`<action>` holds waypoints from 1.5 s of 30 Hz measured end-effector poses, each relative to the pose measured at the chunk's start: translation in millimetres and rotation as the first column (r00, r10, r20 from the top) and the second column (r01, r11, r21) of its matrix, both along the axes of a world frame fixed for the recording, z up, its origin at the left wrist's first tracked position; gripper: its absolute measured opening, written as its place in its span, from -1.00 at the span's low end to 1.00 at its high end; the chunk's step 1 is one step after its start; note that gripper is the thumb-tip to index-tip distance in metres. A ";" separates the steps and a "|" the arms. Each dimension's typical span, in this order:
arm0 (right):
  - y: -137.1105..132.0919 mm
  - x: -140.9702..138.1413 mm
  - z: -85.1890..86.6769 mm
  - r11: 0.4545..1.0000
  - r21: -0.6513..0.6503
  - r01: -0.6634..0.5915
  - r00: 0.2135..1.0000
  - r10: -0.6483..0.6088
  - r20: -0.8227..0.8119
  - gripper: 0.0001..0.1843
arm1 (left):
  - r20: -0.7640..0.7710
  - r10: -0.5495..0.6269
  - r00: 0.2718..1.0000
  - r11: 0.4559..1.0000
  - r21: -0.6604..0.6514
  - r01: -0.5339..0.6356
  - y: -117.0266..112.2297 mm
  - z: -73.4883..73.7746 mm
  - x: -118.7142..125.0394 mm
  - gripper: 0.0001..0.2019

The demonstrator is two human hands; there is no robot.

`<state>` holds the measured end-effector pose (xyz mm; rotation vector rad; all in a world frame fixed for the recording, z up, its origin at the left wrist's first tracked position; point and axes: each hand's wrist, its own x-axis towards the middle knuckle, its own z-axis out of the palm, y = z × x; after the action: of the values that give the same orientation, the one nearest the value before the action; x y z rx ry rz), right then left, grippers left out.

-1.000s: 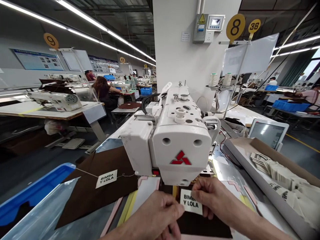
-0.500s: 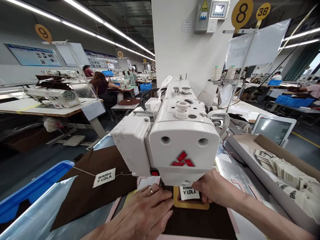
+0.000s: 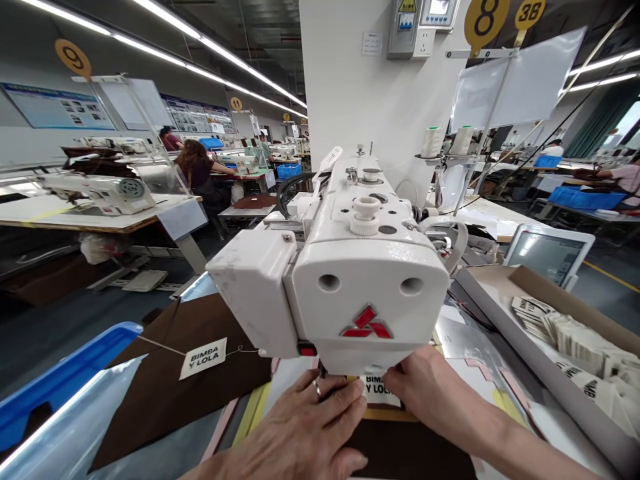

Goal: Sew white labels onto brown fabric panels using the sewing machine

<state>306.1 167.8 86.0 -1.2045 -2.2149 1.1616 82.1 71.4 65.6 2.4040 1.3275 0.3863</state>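
Beneath the head of a white sewing machine (image 3: 370, 280), a white fabric label (image 3: 383, 392) printed with black letters lies inside a yellow frame (image 3: 390, 415) on dark brown fabric (image 3: 410, 450). My left hand (image 3: 320, 420), with a ring, lies flat and open. Its fingertips rest on the label's left edge. Bent fingers of my right hand (image 3: 425, 380) pinch at the label's right edge, partly hidden by the machine head. To the left, a sewn brown piece (image 3: 150, 400) carries another label (image 3: 203, 359), with a thread running from it towards the machine.
A grey box (image 3: 520, 373) holding stacked labels (image 3: 575, 340) stands on the right, near a tablet screen (image 3: 550, 253). At the left edge sits a blue bin (image 3: 65, 367). Thread cones (image 3: 433, 141) stand behind the machine. Other people (image 3: 197, 173) sit at machines farther back.
My left hand has slid right, from beside the yellow frame onto it and the label's left edge. My right hand stays at the label's right side. The view has shifted slightly.
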 end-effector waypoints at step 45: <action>3.5 17.5 -29.9 0.630 0.591 -0.504 0.863 0.366 0.347 -0.80 | -0.216 -0.083 0.973 0.970 0.205 0.129 11.0 1.6 -22.6 -0.40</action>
<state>323.6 171.3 56.1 -0.4863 -2.8092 0.2688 59.4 82.4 67.1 2.7498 1.2902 0.2710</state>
